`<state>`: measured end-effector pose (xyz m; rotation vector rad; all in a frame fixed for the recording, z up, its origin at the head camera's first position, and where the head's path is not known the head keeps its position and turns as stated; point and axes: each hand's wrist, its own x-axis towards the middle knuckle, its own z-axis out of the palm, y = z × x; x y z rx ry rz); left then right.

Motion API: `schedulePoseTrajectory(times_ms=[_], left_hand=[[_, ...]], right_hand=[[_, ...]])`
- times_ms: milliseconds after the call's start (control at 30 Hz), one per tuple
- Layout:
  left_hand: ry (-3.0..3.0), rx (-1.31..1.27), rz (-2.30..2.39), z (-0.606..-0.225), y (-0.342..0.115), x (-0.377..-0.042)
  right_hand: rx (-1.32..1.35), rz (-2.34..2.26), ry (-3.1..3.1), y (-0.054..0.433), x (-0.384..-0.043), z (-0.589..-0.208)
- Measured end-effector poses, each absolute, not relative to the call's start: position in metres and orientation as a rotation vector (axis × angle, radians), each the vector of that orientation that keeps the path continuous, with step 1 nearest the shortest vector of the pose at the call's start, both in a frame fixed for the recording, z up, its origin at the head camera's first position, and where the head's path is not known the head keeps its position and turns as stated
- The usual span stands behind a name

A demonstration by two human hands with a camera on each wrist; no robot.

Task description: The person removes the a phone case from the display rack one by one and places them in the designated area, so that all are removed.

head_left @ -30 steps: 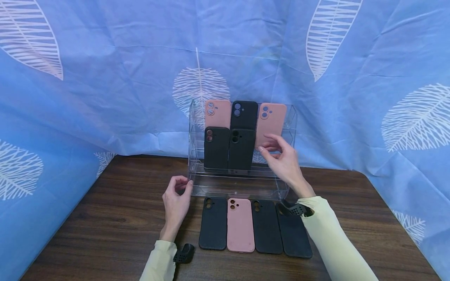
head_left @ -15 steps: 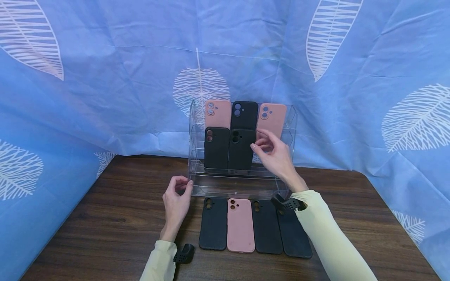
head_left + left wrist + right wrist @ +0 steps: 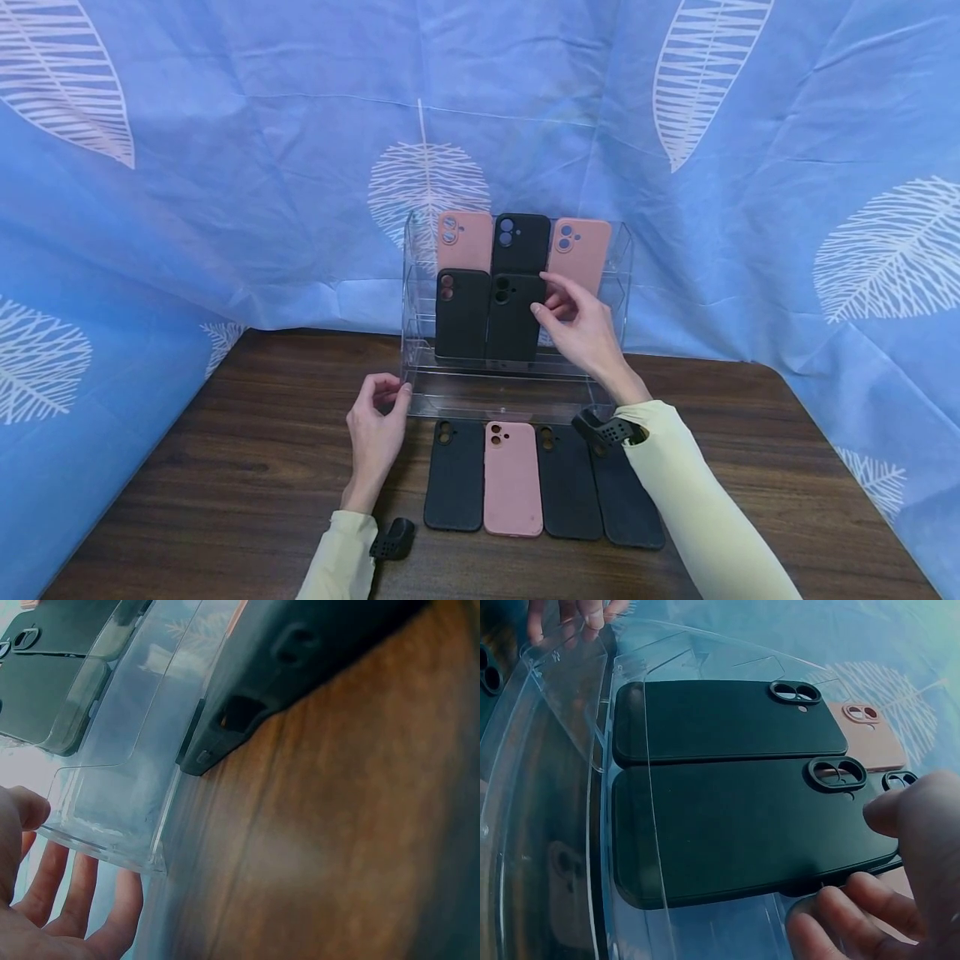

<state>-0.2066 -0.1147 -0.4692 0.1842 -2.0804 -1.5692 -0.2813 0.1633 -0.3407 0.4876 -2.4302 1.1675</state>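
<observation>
A clear tiered display stand [image 3: 480, 414] holds upright phone cases. On its back tier lean a pink phone case [image 3: 470, 242], a black one [image 3: 528, 242] and another pink one [image 3: 587, 250]. In front of them stand a left black phone case [image 3: 462, 321] and a right black phone case [image 3: 735, 832]. My left hand [image 3: 377, 433] grips the stand's left edge, thumb in front and fingers behind in the left wrist view. My right hand [image 3: 585, 329] is at the right edge of the right front case, fingers loosely bent, thumb over its face; contact is hard to tell.
Before the stand, a row of phone cases lies on the dark wooden table [image 3: 247, 467]: black [image 3: 454, 479], pink [image 3: 513, 483] and two more black [image 3: 572, 487], the last partly under the right wrist. A blue leaf-patterned cloth [image 3: 300, 192] hangs behind.
My right hand has moved left, from in front of the right pink case to the edge of the right front black case. My left hand has stayed at the stand; the cases look unmoved.
</observation>
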Motion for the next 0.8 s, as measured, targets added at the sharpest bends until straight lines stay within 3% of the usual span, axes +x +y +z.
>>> schedulePoseTrajectory(times_ms=[800], left_hand=[[-2.085, 0.198, -1.578, -0.468, -0.114, -0.206]], right_hand=[[0.512, 1.782, -2.079, 0.149, -0.273, -0.355]])
